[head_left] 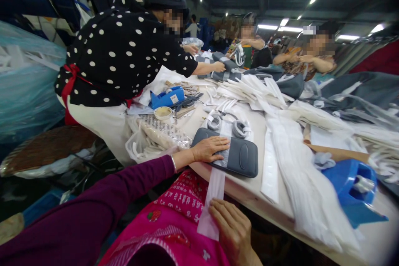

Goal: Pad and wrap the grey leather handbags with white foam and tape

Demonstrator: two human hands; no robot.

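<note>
A dark grey padded case (245, 158) lies near the front edge of the table, an oval mark on its right part. My left hand (210, 149) rests flat on it, fingers stretched out over a whitish foam strip (215, 185) that crosses the case. From there the strip hangs over the table edge toward my lap. Its lower end is held by my right hand (232, 224), with the fingers pressed together and the thumb hidden. Just behind the case sit two coiled grey cables, a left coil (214, 122) and a right coil (239, 129).
Blue tape dispensers stand at right (352, 187) and at far left (168, 97), near a tape roll (162, 112). Layered white foam strips (299, 174) cover the table's right side. A co-worker in a dotted top (124, 50) leans in from the left; others work across the table.
</note>
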